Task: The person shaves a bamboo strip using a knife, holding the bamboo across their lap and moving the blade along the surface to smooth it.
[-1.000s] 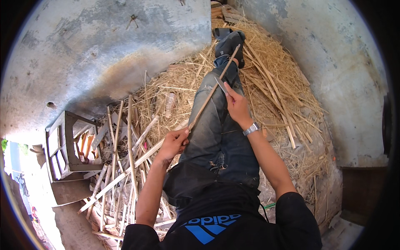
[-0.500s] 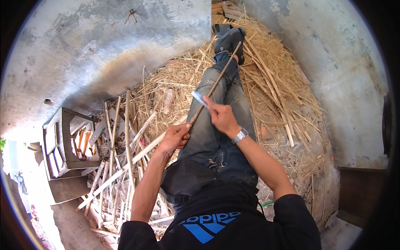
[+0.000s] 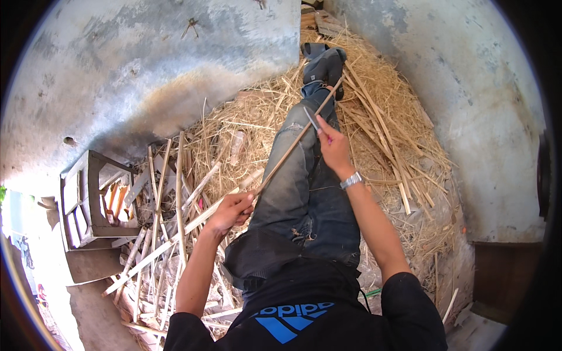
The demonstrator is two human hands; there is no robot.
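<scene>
My left hand (image 3: 233,212) is closed around the near end of a long thin wooden stick (image 3: 287,153). From there the stick slants up and right across my outstretched legs, its far end by my shoes (image 3: 324,64). In my right hand (image 3: 335,148) is a knife (image 3: 311,117), its blade lying against the stick at about knee height. A metal wristwatch (image 3: 351,180) is on my right wrist. How the knife's handle sits inside the fingers is mostly hidden.
Straw-like shavings (image 3: 404,114) cover the ground around my legs. Split strips (image 3: 380,131) lie to the right, and more sticks (image 3: 179,199) heap up at the left beside a wooden frame (image 3: 88,199). Grey walls (image 3: 193,70) close in at the far left and right.
My right hand with the knife has moved away from me along the stick. My left hand has drawn back toward me and left, pulling the stick's near end with it.
</scene>
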